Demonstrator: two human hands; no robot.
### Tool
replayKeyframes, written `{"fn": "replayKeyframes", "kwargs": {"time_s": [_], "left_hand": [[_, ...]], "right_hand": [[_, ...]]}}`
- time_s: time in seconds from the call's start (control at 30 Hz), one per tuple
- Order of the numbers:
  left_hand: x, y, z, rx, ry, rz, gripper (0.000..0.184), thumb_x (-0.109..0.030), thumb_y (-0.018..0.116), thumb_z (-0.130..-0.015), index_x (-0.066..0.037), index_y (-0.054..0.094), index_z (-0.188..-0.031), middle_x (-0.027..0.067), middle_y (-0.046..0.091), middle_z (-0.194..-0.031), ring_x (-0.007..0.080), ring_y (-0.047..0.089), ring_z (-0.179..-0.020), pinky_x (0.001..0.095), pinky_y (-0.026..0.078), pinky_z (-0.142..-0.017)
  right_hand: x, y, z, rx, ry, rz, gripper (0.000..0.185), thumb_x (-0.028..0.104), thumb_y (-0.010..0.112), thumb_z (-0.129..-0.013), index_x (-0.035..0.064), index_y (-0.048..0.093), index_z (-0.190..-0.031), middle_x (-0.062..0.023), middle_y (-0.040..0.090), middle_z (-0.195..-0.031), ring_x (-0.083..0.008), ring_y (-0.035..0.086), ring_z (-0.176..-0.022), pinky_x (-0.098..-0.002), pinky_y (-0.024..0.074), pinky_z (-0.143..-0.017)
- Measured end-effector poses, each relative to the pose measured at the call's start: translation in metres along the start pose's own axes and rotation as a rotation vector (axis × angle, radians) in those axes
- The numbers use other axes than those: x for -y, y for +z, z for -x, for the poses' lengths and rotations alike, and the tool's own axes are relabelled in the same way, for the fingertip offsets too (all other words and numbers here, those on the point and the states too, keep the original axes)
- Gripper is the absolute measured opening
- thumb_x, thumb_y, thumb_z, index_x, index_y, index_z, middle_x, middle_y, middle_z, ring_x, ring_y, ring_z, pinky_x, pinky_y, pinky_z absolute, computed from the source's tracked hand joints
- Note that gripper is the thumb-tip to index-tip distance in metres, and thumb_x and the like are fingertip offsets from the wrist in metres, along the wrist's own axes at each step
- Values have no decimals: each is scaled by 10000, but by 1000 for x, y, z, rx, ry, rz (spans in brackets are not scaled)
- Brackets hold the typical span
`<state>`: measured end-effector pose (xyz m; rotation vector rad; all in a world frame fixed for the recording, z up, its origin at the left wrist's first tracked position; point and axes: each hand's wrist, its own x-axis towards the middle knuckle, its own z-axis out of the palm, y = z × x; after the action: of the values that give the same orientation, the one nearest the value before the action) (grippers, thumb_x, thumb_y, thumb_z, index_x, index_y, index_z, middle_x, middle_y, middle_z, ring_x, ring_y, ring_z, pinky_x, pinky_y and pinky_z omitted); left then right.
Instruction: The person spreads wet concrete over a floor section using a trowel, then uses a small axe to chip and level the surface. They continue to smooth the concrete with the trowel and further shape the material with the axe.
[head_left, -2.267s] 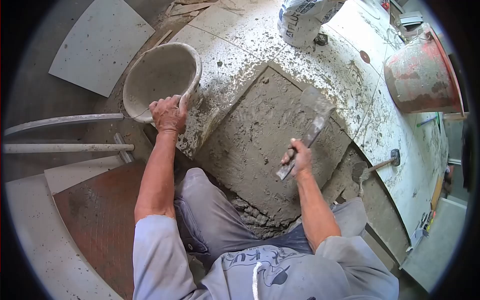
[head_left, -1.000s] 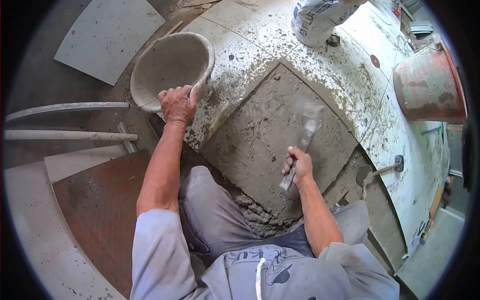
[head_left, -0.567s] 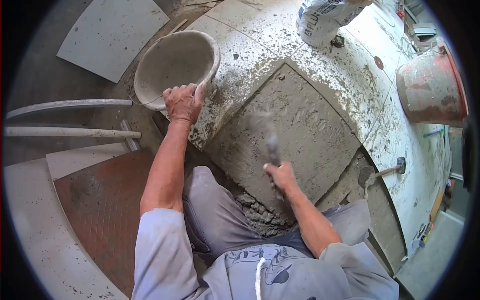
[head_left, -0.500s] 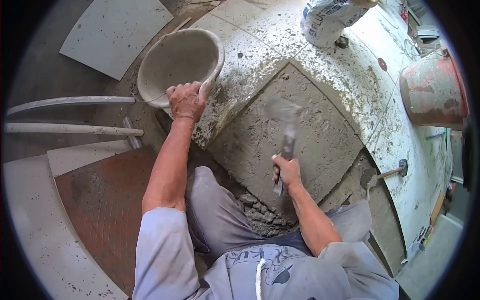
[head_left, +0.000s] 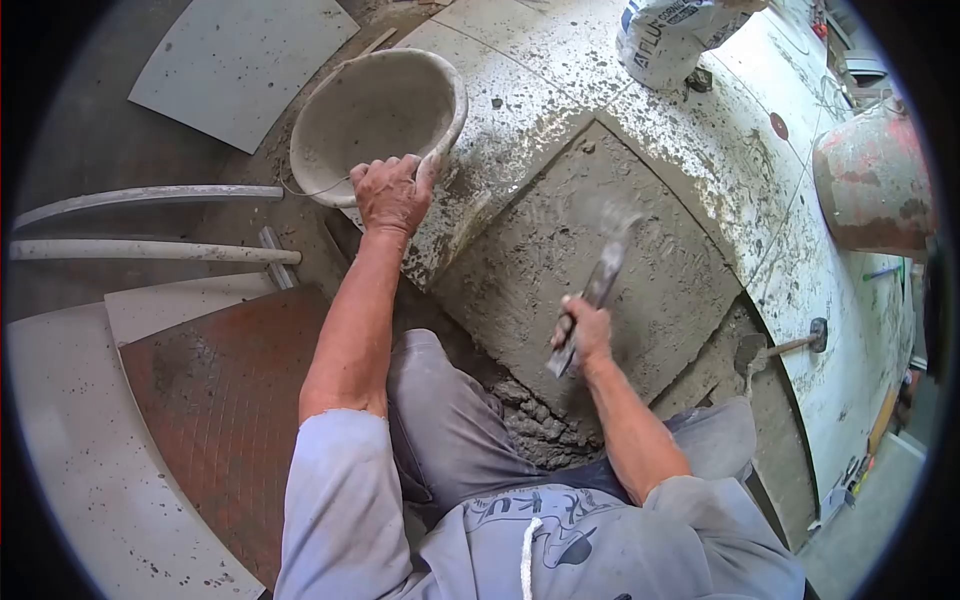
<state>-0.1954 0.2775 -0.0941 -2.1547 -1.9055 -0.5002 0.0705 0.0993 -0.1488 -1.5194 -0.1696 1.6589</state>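
Observation:
Fingers of my left hand (head_left: 394, 193) wrap over the near rim of a mortar-caked bucket (head_left: 375, 115), which is tilted with its hollow inside facing me. My right hand (head_left: 587, 328) is closed round the handle of a trowel (head_left: 603, 275). The trowel's blade is smeared by motion over the upper middle of a square bed of wet grey mortar (head_left: 530, 270). Shallow marks and small lumps cover the mortar. Along its near edge, between my knees, lies rough, clumped mortar (head_left: 545, 428).
Splattered white tiles (head_left: 520, 50) border the mortar. A white bag (head_left: 665, 45) stands at the top, a reddish bucket (head_left: 875, 180) and a hammer (head_left: 800, 343) at the right. Loose tiles (head_left: 240, 65), a reddish-brown panel (head_left: 230, 410) and two long pale bars (head_left: 150, 250) lie left.
The view has shifted, so the surroundings sit further right. The trowel has swept left and back right over the mortar, in my right hand. My left hand has stayed on the bucket's rim.

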Motion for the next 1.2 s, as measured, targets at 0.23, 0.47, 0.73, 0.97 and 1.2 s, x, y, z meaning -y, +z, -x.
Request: {"fn": "replayKeyframes", "kwargs": {"time_s": [0.23,0.47,0.73,0.97,1.2], "left_hand": [[1,0,5,49,8,8,312,-431,547,-881,-174,675,-758,42,645,-713,234,601,-743,397,358,-806],[1,-2,-1,41,-2,-7,311,-419,535,-889,-172,677,-765,51,655,-729,239,608,-749,402,364,-805],[1,-1,-2,79,-10,-29,287,-409,541,-884,-179,680,-784,50,655,-736,240,609,-759,408,361,-805],[3,0,0,-5,7,33,281,-412,559,-873,-178,670,-767,42,643,-718,238,602,-735,402,357,-792],[1,-1,-6,37,-10,9,244,-386,570,-864,-186,699,-810,34,655,-727,239,607,-727,392,361,-790]], "right_hand": [[-28,-16,23,194,255,716,238,160,634,-797,40,547,-610,-31,506,-495,-159,507,-377,-337,423,-373],[-9,2,3,61,65,71,217,138,629,-778,30,545,-610,-46,493,-481,-166,503,-369,-339,409,-361],[-16,-15,15,164,175,554,246,163,616,-785,21,545,-597,-42,515,-504,-165,508,-378,-330,422,-380],[-49,3,1,97,88,133,215,169,600,-814,56,543,-640,-34,499,-492,-155,495,-382,-320,424,-392],[-30,15,15,212,115,689,237,179,631,-781,44,557,-601,-42,519,-503,-151,515,-394,-305,412,-401]]}}
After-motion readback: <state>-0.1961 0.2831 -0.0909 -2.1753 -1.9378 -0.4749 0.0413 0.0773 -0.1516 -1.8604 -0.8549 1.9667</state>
